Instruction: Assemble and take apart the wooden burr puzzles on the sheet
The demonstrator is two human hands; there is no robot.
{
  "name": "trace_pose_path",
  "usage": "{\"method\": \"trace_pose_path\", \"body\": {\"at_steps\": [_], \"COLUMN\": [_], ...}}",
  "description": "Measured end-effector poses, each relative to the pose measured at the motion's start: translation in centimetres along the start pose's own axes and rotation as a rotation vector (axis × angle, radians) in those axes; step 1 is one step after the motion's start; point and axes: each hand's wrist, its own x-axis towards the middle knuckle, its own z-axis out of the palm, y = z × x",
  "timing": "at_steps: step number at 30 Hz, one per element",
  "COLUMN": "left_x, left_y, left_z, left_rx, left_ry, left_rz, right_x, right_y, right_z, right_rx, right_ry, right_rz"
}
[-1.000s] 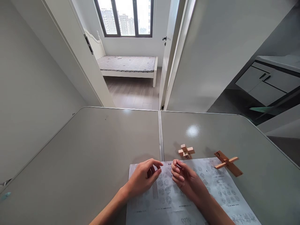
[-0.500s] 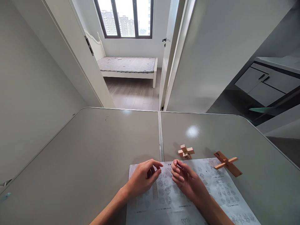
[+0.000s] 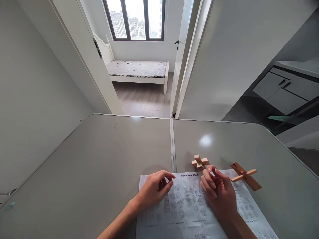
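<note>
My left hand (image 3: 153, 191) rests on a printed instruction sheet (image 3: 189, 205), fingers loosely curled and empty. My right hand (image 3: 219, 194) lies further right on the sheet, fingers curled, its fingertips just short of a small pale wooden burr puzzle (image 3: 199, 162) that stands at the sheet's far edge. A second wooden puzzle (image 3: 245, 176), a flat brown bar crossed by a lighter stick, lies to the right of that hand, partly on the sheet.
The grey table (image 3: 99, 159) has a seam down its middle (image 3: 172, 146). Beyond it an open doorway shows a bedroom with a bed (image 3: 137, 69) and window. Grey cabinets (image 3: 286, 89) stand at the right.
My right hand has moved right and forward, from beside the left hand up to the small burr puzzle. The view shifted slightly. The left hand stayed put.
</note>
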Motion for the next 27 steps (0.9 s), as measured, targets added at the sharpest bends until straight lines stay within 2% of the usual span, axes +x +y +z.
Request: {"method": "trace_pose_path", "body": {"at_steps": [7,15,21,27], "left_x": [0.0,0.0,0.1,0.1], "left_y": [-0.1,0.4,0.6,0.5], "left_z": [0.0,-0.1,-0.1,-0.2], "left_rx": [0.000,-0.017,-0.017,-0.011], "left_ry": [-0.004,0.001,0.005,0.002], "left_rz": [-0.004,-0.014,-0.002,-0.010], "right_x": [1.0,1.9,2.0,2.1], "right_y": [-1.4,-1.5,-1.8,-2.7], "right_z": [-1.7,-2.4,-2.9,-4.0], "right_rx": [-0.135,-0.047,0.002,0.320], "right_ry": [0.194,0.269,0.242,0.187], "right_rz": [-0.203,-0.173,-0.115,-0.032]}}
